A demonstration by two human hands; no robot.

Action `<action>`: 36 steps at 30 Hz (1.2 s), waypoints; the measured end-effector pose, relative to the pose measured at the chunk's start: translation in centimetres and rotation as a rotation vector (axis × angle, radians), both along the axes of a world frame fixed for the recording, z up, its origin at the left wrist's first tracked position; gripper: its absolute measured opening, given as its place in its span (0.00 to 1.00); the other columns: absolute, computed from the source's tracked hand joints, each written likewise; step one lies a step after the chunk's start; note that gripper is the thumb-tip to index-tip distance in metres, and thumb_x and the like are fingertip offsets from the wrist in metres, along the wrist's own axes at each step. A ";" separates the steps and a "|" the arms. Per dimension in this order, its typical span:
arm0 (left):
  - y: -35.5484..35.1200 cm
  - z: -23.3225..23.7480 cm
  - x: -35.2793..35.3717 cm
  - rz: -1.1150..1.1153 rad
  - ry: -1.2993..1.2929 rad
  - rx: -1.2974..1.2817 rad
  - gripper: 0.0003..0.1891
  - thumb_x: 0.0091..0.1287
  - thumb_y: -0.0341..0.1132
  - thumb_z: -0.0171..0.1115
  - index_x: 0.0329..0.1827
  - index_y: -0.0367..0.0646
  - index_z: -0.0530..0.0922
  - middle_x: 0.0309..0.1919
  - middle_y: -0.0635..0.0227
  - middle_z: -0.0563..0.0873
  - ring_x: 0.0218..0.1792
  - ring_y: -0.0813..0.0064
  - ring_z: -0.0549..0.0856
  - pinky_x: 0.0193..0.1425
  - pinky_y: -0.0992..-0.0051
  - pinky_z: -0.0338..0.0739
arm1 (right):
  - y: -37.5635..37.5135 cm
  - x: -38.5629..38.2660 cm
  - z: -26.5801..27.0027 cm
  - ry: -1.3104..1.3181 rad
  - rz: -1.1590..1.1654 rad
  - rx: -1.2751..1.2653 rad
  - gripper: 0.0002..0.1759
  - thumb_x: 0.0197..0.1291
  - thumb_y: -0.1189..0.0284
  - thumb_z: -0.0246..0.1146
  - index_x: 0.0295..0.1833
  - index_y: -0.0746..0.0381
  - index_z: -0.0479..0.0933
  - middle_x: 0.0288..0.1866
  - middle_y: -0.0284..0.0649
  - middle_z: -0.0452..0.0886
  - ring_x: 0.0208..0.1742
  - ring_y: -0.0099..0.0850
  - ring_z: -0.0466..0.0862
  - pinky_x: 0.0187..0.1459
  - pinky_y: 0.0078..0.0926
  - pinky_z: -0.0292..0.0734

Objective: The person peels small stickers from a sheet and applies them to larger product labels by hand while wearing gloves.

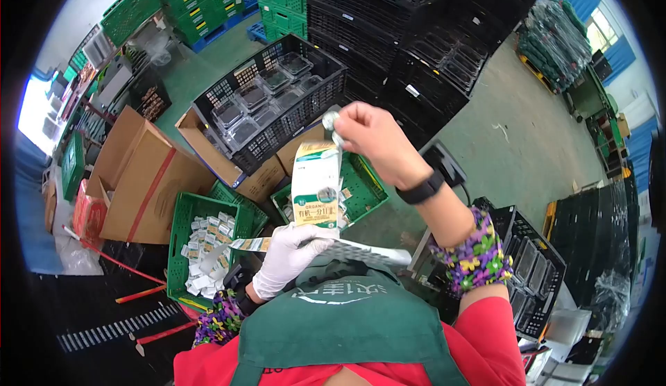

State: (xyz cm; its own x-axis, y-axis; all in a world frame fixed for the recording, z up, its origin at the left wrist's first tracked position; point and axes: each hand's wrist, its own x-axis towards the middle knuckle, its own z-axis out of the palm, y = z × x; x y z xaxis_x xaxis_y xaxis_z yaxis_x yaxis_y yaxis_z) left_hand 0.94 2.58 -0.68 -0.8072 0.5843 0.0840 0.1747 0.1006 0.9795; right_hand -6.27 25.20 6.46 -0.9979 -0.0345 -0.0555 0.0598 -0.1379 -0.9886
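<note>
My left hand (pixel 284 257), in a white glove, is closed on a printed label strip (pixel 316 209) at its lower end. The strip stands up in front of my apron, white with green bands and a tan panel reading "ORGANIC". From the glove another printed length (pixel 251 244) sticks out to the left, and a pale curved band (pixel 368 252) runs off to the right. My bare right hand (pixel 371 143) is above the strip's upper end. Its thumb and fingers pinch a small crumpled whitish-green piece (pixel 331 120), whose kind I cannot tell.
A green crate (pixel 175 247) of small white-and-tan pieces stands at left; another green crate (pixel 371 190) sits behind the strip. Beyond are a black crate (pixel 267 151) of clear containers and an open cardboard box (pixel 142 185). Another black crate (pixel 555 285) stands at right.
</note>
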 end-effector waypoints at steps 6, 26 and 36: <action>-0.5 0.3 -0.9 0.119 0.205 -0.032 0.06 0.61 0.28 0.70 0.41 0.40 0.87 0.37 0.60 0.90 0.37 0.65 0.89 0.44 0.72 0.81 | -1.2 6.5 -2.5 -0.120 0.105 0.258 0.09 0.66 0.69 0.67 0.37 0.63 0.78 0.27 0.20 0.73 0.28 0.10 0.66 0.29 0.13 0.61; -0.7 1.8 -0.9 0.094 0.211 0.024 0.06 0.59 0.27 0.72 0.39 0.41 0.87 0.42 0.61 0.90 0.48 0.64 0.88 0.53 0.69 0.80 | -2.0 6.0 -2.4 -0.077 0.181 0.244 0.14 0.70 0.65 0.61 0.36 0.64 0.79 0.24 0.25 0.74 0.29 0.14 0.68 0.31 0.18 0.65; -0.2 0.0 0.4 -0.110 0.220 -0.073 0.07 0.61 0.32 0.72 0.42 0.45 0.88 0.40 0.64 0.88 0.44 0.65 0.87 0.47 0.70 0.79 | -1.5 4.4 -1.1 -0.047 0.122 -0.041 0.14 0.72 0.67 0.61 0.51 0.68 0.80 0.42 0.30 0.84 0.41 0.16 0.78 0.44 0.18 0.75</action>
State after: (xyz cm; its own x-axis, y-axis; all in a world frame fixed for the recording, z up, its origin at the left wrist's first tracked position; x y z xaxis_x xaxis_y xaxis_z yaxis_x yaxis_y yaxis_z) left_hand 1.30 2.40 -0.69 -0.7051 0.6789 0.2048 0.3968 0.1383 0.9074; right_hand -1.88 23.73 5.33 -0.9824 -0.1588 -0.0985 0.1250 -0.1667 -0.9781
